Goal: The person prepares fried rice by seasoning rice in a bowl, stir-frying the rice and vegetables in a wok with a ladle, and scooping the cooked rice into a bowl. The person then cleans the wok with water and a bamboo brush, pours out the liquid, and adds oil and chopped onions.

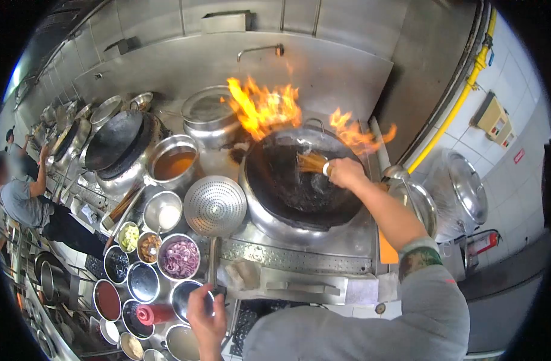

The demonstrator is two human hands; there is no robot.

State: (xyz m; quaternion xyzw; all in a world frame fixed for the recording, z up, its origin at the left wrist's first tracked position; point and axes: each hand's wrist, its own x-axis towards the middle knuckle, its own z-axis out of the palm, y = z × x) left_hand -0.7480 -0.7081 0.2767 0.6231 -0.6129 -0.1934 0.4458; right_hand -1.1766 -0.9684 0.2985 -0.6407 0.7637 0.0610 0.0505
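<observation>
My right hand (346, 173) is closed around a bamboo wok brush (312, 163), its bristles down inside a large black wok (275, 186). The wok sits on the burner, with a little liquid glistening on its inner surface. Tall flames (264, 108) rise behind its back rim. Low at the front, my left hand (207, 322) is raised with fingers apart and nothing visible in it. Close to it is the handle end of a perforated strainer (215, 206), whose bowl rests left of the wok. Beneath this hand stand metal bowls, and a red squeeze bottle (154, 314) lies beside it.
A pot of brown liquid (173, 163), a lidded pot (210, 111) and a second wok (114, 141) stand to the left. Sliced red onions (179, 257) fill one of several bowls. A yellow pipe (447, 129) runs down the right wall. Another person (25, 201) stands far left.
</observation>
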